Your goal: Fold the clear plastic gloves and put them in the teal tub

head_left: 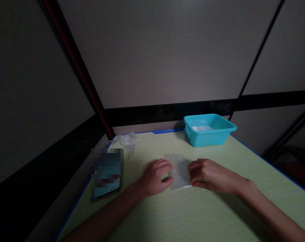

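Note:
A flat, clear plastic bag (179,173) lies on the pale green table, between my two hands. My left hand (156,177) is at the bag's left edge, its fingers curved and its thumb held apart from them, with a gap showing between. At the opposite edge, my right hand (205,174) has its fingers curled in over the bag's right side, with the thumb lower down near the front corner. The right fingertips are partly hidden, but they appear to grip the bag's edge.
A turquoise plastic basin (208,137) with something white inside stands at the back right. Crumpled clear plastic (128,141) lies at the back left. A phone or tablet with a blurred screen (107,178) rests at the left edge. A panelled wall (165,60) rises behind the table (172,218).

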Action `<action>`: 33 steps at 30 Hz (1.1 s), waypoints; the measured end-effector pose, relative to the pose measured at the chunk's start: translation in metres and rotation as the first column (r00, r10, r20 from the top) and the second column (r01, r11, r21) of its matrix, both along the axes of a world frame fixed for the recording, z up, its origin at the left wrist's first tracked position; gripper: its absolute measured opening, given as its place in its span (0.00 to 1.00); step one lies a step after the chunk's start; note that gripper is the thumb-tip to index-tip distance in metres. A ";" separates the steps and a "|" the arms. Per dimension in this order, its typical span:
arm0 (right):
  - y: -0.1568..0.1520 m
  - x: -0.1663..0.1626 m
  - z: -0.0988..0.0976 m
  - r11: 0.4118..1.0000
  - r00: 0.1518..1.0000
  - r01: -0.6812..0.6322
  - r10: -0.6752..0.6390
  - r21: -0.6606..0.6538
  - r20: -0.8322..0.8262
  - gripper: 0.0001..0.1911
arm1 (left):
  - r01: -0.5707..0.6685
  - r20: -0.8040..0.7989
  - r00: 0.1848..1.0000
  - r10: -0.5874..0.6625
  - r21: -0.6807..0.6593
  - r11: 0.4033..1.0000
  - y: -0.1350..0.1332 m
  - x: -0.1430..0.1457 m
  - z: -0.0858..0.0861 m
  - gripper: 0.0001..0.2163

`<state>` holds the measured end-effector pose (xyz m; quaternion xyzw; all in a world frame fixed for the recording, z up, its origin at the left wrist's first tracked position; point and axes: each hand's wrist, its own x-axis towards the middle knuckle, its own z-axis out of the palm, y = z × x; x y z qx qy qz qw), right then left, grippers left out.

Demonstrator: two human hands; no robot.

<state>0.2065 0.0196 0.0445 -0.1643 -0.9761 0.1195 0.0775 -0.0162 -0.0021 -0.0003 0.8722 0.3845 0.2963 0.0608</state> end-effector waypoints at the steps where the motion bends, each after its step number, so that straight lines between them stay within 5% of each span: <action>1: -0.001 0.000 0.000 1.000 1.000 0.008 -0.009 0.025 0.028 0.09 | 0.000 -0.023 1.000 0.000 -0.003 1.000 -0.001 0.000 0.000 0.09; 11: -0.008 -0.010 -0.005 0.979 0.982 0.062 -0.095 0.195 0.164 0.09 | 0.012 -0.099 0.995 -0.015 -0.029 0.999 0.000 0.000 -0.002 0.10; 33: -0.013 -0.012 -0.007 0.970 0.981 0.044 -0.087 0.238 0.175 0.08 | 0.033 -0.080 0.996 -0.039 -0.074 0.997 0.001 0.000 -0.003 0.11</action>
